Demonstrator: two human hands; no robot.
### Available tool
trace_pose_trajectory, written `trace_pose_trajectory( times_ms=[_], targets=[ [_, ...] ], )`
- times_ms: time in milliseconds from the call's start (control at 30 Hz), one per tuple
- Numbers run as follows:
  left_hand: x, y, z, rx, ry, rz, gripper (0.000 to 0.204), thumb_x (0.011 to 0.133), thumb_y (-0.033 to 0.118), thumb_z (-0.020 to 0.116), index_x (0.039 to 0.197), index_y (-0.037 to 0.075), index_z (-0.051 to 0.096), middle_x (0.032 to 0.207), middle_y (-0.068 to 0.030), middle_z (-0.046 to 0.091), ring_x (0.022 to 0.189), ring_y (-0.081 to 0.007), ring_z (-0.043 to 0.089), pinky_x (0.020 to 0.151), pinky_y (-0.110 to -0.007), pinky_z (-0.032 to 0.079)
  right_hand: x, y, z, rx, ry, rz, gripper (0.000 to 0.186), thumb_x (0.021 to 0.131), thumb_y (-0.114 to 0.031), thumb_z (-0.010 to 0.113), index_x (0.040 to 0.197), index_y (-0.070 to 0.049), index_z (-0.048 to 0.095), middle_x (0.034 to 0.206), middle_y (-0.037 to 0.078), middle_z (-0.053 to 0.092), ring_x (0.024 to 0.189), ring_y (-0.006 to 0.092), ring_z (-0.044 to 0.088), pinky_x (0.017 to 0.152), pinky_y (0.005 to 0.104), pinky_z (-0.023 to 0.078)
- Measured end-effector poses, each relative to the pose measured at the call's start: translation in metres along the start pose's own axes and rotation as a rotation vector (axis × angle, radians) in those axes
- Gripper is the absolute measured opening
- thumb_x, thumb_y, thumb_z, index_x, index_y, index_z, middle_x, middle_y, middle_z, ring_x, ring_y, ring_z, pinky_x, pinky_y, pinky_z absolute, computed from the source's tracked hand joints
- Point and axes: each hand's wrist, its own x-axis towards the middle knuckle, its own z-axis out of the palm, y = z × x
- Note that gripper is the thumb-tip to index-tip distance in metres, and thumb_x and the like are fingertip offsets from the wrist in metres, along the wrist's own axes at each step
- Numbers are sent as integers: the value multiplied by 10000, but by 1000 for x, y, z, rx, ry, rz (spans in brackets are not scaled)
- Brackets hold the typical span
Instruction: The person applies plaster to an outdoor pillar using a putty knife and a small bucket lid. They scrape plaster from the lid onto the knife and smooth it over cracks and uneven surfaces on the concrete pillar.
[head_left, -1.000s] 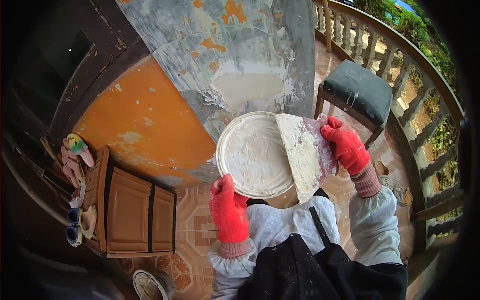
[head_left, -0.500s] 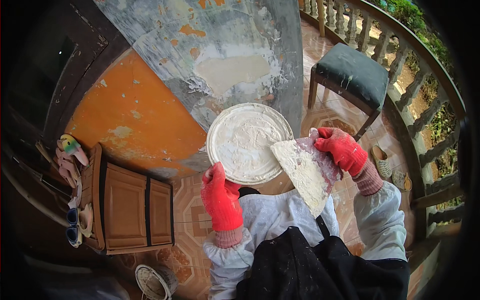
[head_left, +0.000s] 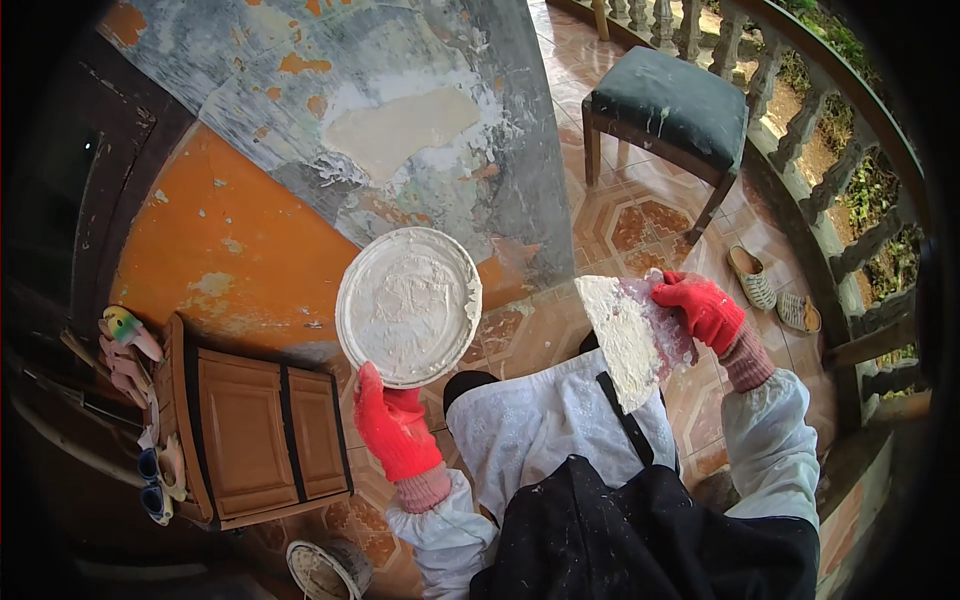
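My left hand (head_left: 396, 422), in a red work glove, grips the near rim of a round bucket lid (head_left: 408, 310) smeared with white filler paste. Thumb on top, its other fingers are under the lid. My right hand (head_left: 704, 312), gloved alike, is closed on a wide, flat putty scraper (head_left: 634, 340) whose blade carries a thick coat of the paste. Lid and scraper are apart, the scraper to the right above my lap. Ahead stands a wall (head_left: 290, 120) with scraped grey paint, orange spots and a smooth pale filler patch (head_left: 402, 130).
At left stands a brown wooden cabinet (head_left: 248, 425) with sunglasses (head_left: 152, 485) and small items on top. A paste-stained bucket (head_left: 328, 572) is on the tiled floor below. A black-padded stool (head_left: 668, 105), slip-on shoes (head_left: 752, 278) and a balustrade (head_left: 838, 170) are at right.
The lid has moved left and slightly down, away from the scraper, which touched or overlapped its edge before. My view has shifted, so the wall and stool appear further left.
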Motion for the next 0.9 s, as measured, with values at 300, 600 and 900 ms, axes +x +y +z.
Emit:
trace_pose_trajectory(
  times_ms=[300, 600, 900],
  targets=[
    [-16, -34, -20, 34, 67, 4, 391, 865, 211, 555, 1166, -28, 487, 1155, -151, 545, 1030, -246, 557, 840, -344, 489, 12, 32, -38, 648, 33, -43, 254, 873, -189, 537, 1037, 4, 551, 917, 69, 608, 774, 145, 598, 726, 265, 492],
    [-29, -58, -12, 67, 70, -2, 385, 868, 210, 552, 1157, -33, 482, 1155, -172, 534, 1036, -274, 551, 843, -386, 499, 15, 30, -18, 463, 47, -166, 205, 858, -138, 530, 1027, -24, 555, 859, 34, 598, 731, 129, 577, 646, 272, 481],
    [-29, -95, 5, -81, 107, -67, 222, 850, 166, 588, 987, 10, 508, 1093, -154, 539, 1013, -290, 547, 836, -435, 494, -6, -12, 90, -84, 351, -604, 369, 790, 49, 567, 1138, -74, 548, 932, 100, 629, 802, 170, 601, 699, 272, 470]
  ],
)
